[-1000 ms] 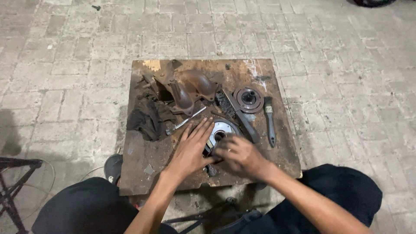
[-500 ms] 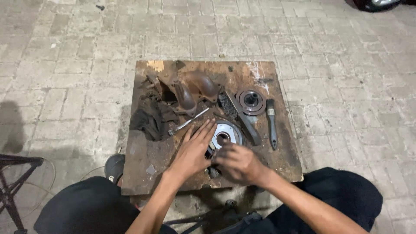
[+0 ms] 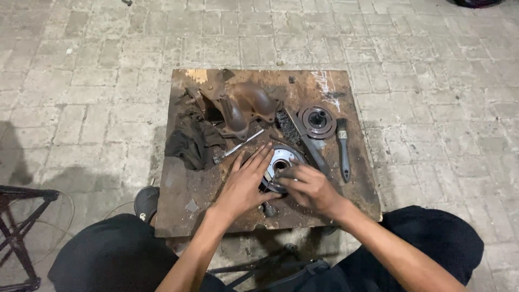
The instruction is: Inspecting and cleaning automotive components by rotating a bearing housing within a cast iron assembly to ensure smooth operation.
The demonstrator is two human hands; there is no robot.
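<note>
A round shiny metal disc part (image 3: 283, 158) lies on a stained wooden board (image 3: 184, 184) set on the paved ground. My left hand (image 3: 244, 183) rests flat on the disc's left side, fingers spread over it. On the disc's lower right edge my right hand (image 3: 307, 187) lies with its fingers curled down on the part. Most of the disc is hidden under both hands. A small dark bolt-like piece (image 3: 268, 209) stands on the board just below my hands.
Behind my hands on the board lie a rusty curved metal casting (image 3: 246, 105), a dark rag (image 3: 189, 140), a screwdriver (image 3: 238, 147), a wire brush (image 3: 300, 135), a round grooved hub (image 3: 317, 121) and a paintbrush (image 3: 343, 147). A metal stool frame (image 3: 21, 227) stands at left.
Both hands have shifted slightly on the disc; the right hand's fingers have curled closer over its lower edge. The view has tilted a little.
</note>
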